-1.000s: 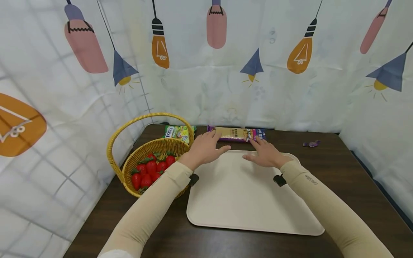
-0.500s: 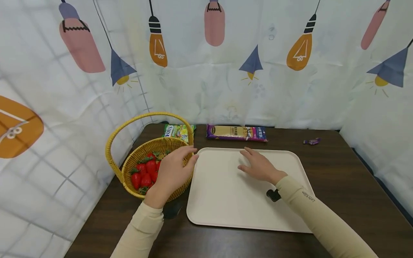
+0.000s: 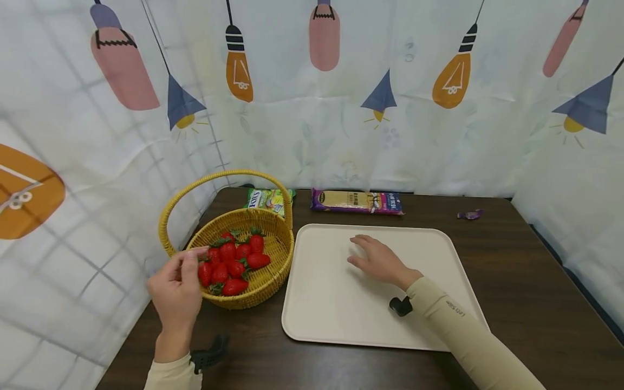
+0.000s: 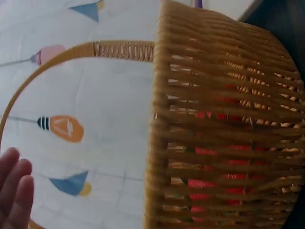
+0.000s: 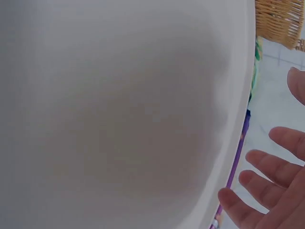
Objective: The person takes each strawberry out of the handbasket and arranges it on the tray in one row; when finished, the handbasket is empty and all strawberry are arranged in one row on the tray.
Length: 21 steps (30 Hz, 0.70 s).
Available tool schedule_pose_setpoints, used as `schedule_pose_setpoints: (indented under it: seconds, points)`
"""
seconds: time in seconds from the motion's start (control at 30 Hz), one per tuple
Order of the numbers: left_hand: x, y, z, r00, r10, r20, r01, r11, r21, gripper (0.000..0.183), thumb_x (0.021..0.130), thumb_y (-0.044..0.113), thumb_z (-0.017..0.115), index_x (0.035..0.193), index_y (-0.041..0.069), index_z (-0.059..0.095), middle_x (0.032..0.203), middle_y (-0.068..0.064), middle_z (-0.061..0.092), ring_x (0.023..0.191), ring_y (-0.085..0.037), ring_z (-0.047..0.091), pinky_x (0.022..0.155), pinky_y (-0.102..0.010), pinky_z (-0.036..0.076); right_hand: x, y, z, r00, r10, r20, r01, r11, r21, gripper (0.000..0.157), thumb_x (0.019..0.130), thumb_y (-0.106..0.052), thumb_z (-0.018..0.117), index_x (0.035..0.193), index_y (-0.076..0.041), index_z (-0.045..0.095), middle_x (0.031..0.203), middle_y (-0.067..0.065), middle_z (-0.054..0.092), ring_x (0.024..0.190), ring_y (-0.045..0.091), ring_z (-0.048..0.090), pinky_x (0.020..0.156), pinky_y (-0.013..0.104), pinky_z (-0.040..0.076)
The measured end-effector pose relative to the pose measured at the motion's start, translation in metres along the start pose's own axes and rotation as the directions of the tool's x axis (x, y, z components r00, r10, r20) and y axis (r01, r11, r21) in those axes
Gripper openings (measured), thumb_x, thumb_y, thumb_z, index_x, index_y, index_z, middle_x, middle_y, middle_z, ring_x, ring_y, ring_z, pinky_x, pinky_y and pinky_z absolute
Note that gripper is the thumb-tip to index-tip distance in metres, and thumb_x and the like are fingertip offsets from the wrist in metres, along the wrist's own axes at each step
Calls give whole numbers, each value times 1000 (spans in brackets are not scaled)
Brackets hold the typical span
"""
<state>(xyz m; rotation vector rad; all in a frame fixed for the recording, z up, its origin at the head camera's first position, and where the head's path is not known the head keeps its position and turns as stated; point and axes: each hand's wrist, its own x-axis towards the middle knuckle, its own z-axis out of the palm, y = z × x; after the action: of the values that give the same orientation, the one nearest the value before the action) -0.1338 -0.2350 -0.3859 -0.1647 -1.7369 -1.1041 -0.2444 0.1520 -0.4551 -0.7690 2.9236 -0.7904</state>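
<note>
Left hand (image 3: 175,295) at the left side of the yellow wicker basket (image 3: 242,301), over the foot of its handle (image 3: 226,174). Fingers loosely extended, nothing seen between them; cannot tell whether they touch the cane. Right hand (image 3: 382,262) over the far half of the pale tray (image 3: 361,319), fingers spread, holding nothing.

Basket upright at the left of the table (image 3: 517,271), just beside the tray; whether they touch is unclear. Strawberries (image 3: 219,273) heaped inside toward the left.

Risks, as judged: a pull at the left side alone would probably tip the basket, with the berries rolling over the low rim. The lopsided load would worsen any tilt. A shove rightward could run the wicker into the tray's left edge and push it askew. The black wrist mount (image 3: 210,355) might catch the near wall. The green packet (image 3: 265,199) sits close behind the basket; a far-going push could knock it.
</note>
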Motion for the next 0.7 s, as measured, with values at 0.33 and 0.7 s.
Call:
schedule_pose_setpoints:
  seconds: [0.33,0.7]
  points:
    - [8,-40,-24,752,-581,-310,416,784,-461,28,95,5,50,76,-12,62,67,-8,63,59,-18,60,53,-22,50,4,-21,18,999,-9,-49,18,984,179,46,94,-33,65,132,-8,59,137,7,56,128,27,51,103,47,41]
    - [-5,-75,-3,747,-663,-54,596,703,-388,47,105,37,38,109,0,66,107,-7,65,103,-18,58,86,-21,42,17,-58,26,993,-88,-82,112,930,350,39,95,-24,64,130,-7,60,131,8,59,117,35,56,93,47,48]
